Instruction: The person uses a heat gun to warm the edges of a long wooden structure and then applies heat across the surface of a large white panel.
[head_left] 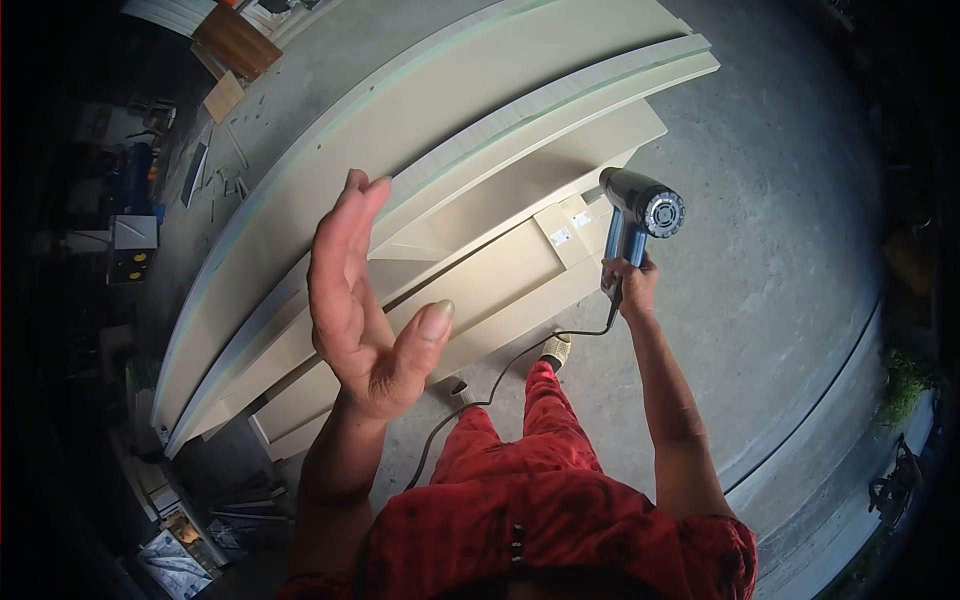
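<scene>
The right hand [632, 290] keeps no slack, its grip clenched on the heat gun [645, 208] above the pale boards [480, 270] on the floor [780, 250], the left hand [360, 310] raised with its grip released, so warming the boards seems the step in hand, calling for steady aim.

Nothing is reading legibly: two small white stickers [570, 229] are sitting on the beige panel [500, 270], their dark print showing too small to make out.
</scene>
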